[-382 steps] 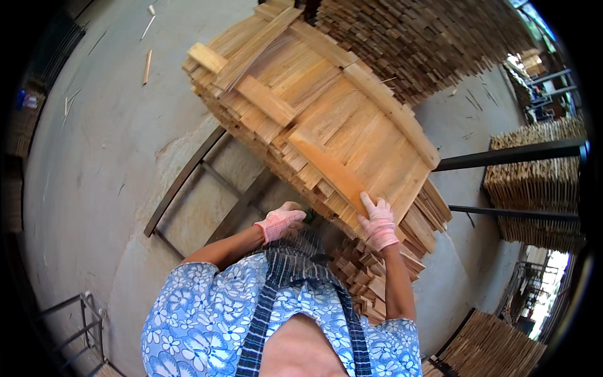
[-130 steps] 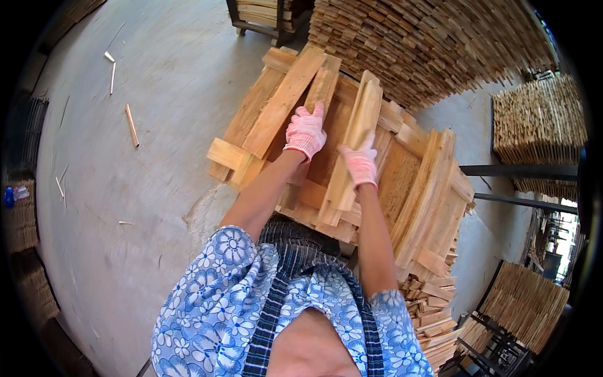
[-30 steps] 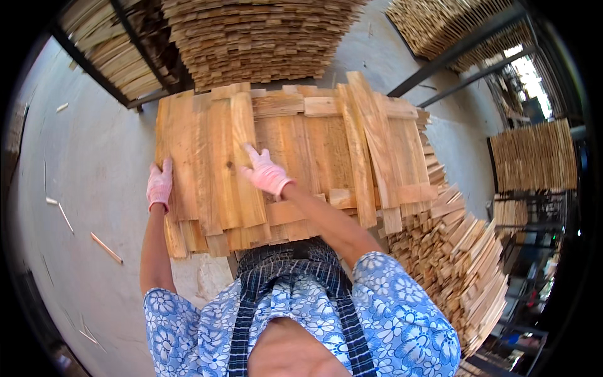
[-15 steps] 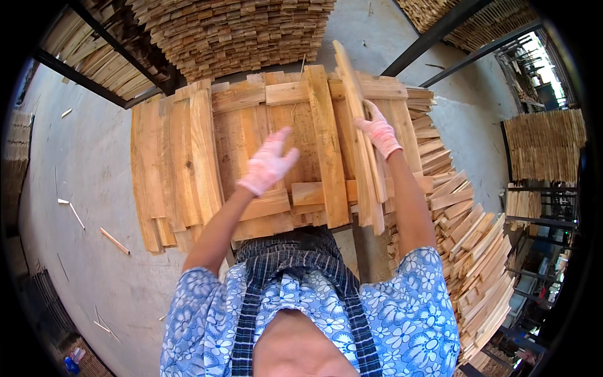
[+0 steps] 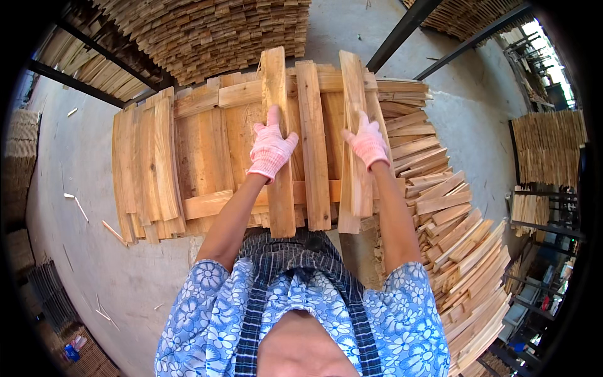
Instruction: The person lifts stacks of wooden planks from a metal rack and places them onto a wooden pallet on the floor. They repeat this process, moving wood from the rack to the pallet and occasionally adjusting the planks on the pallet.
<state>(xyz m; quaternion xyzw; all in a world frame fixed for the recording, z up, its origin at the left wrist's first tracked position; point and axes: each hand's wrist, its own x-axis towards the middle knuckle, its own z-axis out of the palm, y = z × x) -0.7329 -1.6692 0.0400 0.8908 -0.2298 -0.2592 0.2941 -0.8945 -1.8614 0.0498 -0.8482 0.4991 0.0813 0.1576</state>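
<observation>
My left hand (image 5: 273, 149), in a pinkish-white knit glove, grips a wooden board (image 5: 281, 204) lying lengthwise away from me. Its index finger stretches along the top face, while the thumb is at the right edge. To the right, my gloved right hand (image 5: 367, 143) is closed on another wooden board (image 5: 353, 81), thumb toward its left side; more boards lie under and beside this one. Between my hands a third board (image 5: 314, 151) rests across two crosswise boards, the far one (image 5: 242, 93) and the near one (image 5: 210, 203). Below them is a layer of boards.
Overlapping boards (image 5: 141, 169) cover the left end of the stack. A heap of loose wood pieces (image 5: 465, 251) spreads along the right. Beyond stands a tall wood stack (image 5: 232, 38), with dark metal posts (image 5: 402, 34) nearby. Thin scraps (image 5: 115, 232) lie on the concrete floor.
My left hand, bare of any board before, now grips one left of the middle board. My right hand has lowered its tilted boards to lie flatter. The view has shifted slightly.
</observation>
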